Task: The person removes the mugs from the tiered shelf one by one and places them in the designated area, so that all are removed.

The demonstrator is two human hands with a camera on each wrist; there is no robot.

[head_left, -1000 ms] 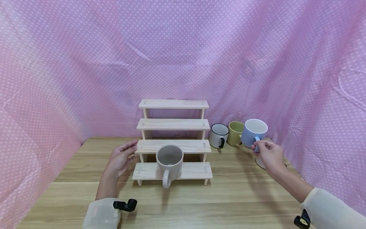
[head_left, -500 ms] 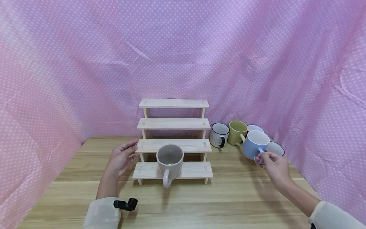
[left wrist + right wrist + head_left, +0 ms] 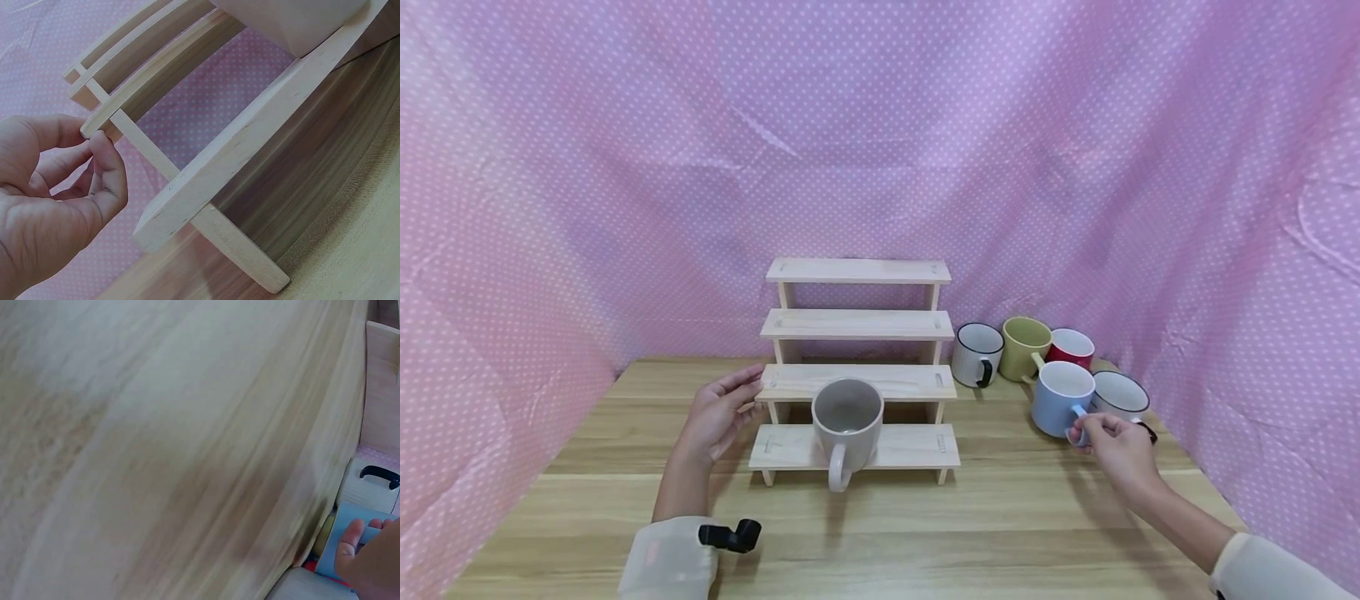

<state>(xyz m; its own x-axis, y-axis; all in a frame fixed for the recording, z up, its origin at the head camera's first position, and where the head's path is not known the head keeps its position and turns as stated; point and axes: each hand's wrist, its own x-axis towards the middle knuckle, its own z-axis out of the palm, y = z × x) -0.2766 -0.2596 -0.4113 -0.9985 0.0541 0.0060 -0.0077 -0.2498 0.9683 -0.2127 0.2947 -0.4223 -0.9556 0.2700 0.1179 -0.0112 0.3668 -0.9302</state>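
My right hand (image 3: 1122, 454) pinches the handle of a light blue mug (image 3: 1057, 407), held upright in front of the other mugs on the right of the table. Whether its base touches the tabletop is hard to tell. In the right wrist view that mug (image 3: 331, 550) is partly hidden by my hand. My left hand (image 3: 718, 414) is at the left side of a stepped wooden shelf (image 3: 857, 324); in the left wrist view its thumb and index finger (image 3: 61, 131) pinch the end of one board. A beige mug (image 3: 847, 425) stands on the lowest step, handle toward me.
Right of the shelf stand a white mug with black handle (image 3: 976, 357), an olive green mug (image 3: 1022, 350), a red mug (image 3: 1070, 348) and a white black-rimmed mug (image 3: 1118, 393). A pink dotted cloth (image 3: 865, 150) hangs around the wooden table (image 3: 880, 533).
The blue mug came down and toward me in my right hand, and the red and black-rimmed mugs behind it now show. My left hand stays at the shelf.
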